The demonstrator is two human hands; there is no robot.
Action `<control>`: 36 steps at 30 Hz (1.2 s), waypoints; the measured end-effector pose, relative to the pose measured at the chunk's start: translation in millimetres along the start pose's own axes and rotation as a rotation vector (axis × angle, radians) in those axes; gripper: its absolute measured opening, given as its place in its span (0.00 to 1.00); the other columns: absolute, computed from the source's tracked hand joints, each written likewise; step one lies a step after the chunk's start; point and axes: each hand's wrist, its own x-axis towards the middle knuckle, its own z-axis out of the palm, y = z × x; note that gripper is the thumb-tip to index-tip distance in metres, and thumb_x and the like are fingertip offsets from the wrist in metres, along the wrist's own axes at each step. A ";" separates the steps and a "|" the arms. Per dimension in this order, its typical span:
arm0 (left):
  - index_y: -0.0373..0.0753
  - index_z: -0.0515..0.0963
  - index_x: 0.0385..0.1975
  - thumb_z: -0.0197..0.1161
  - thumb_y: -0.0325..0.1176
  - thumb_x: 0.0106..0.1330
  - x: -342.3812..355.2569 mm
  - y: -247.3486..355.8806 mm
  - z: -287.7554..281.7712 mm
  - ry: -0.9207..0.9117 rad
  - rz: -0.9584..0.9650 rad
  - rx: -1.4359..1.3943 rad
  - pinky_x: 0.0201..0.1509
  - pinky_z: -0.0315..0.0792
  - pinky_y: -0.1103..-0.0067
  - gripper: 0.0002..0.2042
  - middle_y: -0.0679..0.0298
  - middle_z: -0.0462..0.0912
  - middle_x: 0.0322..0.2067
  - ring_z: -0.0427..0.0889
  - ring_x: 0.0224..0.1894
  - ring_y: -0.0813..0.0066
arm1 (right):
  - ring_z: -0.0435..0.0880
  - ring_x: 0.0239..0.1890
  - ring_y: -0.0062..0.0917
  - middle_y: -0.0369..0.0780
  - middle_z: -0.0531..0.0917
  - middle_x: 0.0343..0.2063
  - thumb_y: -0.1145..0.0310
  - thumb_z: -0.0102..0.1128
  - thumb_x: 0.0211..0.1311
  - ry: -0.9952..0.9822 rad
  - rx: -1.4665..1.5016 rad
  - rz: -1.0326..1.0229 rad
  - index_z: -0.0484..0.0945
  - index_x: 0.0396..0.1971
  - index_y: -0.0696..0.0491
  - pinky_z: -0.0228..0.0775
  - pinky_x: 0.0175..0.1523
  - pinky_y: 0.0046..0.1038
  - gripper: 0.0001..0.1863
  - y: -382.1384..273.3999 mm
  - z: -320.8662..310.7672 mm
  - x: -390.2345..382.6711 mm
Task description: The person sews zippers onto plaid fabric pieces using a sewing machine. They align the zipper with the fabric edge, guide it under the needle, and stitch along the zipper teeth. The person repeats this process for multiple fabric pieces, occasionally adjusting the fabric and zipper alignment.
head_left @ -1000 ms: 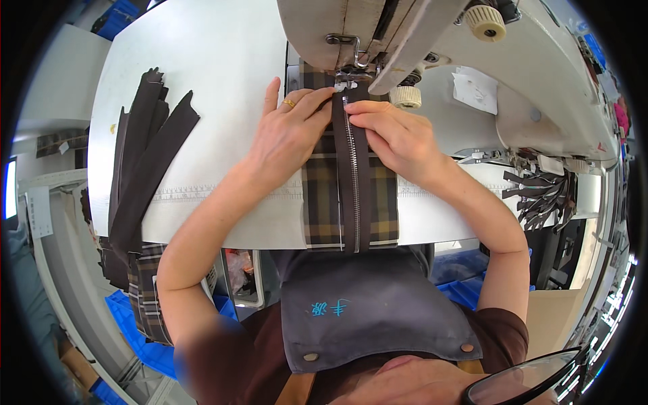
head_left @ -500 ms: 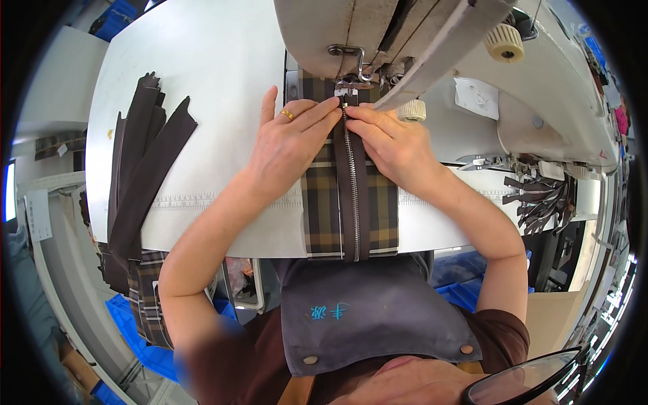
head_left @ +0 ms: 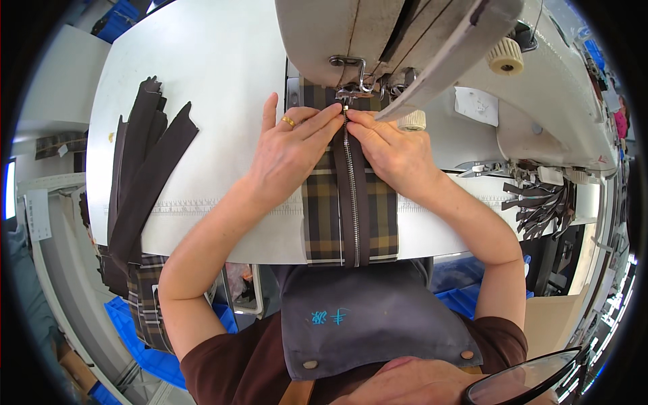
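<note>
A dark brown zipper (head_left: 350,202) with silver metal teeth lies lengthwise on a plaid fabric strip (head_left: 320,229) in brown, olive and black. Its far end is just in front of the sewing machine's presser foot (head_left: 347,94). My left hand (head_left: 290,148), with a gold ring, presses its fingertips on the zipper's left tape near that end, the little finger lifted away. From the other side my right hand (head_left: 398,150) grips the right tape with thumb and index finger. The left thumb is hidden under the hand.
The white sewing machine head (head_left: 324,34) overhangs the far side of the white table (head_left: 202,81). Dark zipper strips (head_left: 145,162) lie at the left, above hanging plaid pieces (head_left: 152,297). A bunch of dark zippers (head_left: 540,206) lies at the right. Blue bins (head_left: 145,347) stand below.
Little differs. The table and zipper appear slightly lower in the picture, and both hands stay at the zipper's far end by the presser foot.
</note>
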 end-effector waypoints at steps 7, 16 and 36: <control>0.42 0.78 0.45 0.61 0.29 0.54 0.9 1.1 -0.5 -0.008 0.011 0.021 0.64 0.51 0.51 0.17 0.72 0.77 0.52 0.74 0.47 0.75 | 0.80 0.32 0.29 0.37 0.82 0.31 0.75 0.61 0.44 0.008 -0.009 -0.008 0.78 0.34 0.56 0.74 0.33 0.26 0.13 -0.8 -1.7 2.7; 0.44 0.78 0.44 0.60 0.26 0.53 -0.4 1.8 6.4 0.031 -0.025 0.008 0.64 0.49 0.53 0.17 0.74 0.78 0.47 0.74 0.47 0.73 | 0.80 0.37 0.32 0.40 0.80 0.44 0.70 0.66 0.46 -0.063 0.080 0.039 0.77 0.40 0.58 0.73 0.41 0.31 0.18 6.3 -7.1 1.1; 0.41 0.73 0.55 0.59 0.39 0.62 -140.3 -15.1 -108.7 -0.233 -0.443 0.233 0.65 0.35 0.44 0.21 0.64 0.70 0.59 0.64 0.64 0.64 | 0.77 0.46 0.28 0.33 0.80 0.48 0.66 0.67 0.48 -0.091 -0.038 -0.015 0.78 0.41 0.54 0.67 0.40 0.29 0.18 1.7 -9.6 3.9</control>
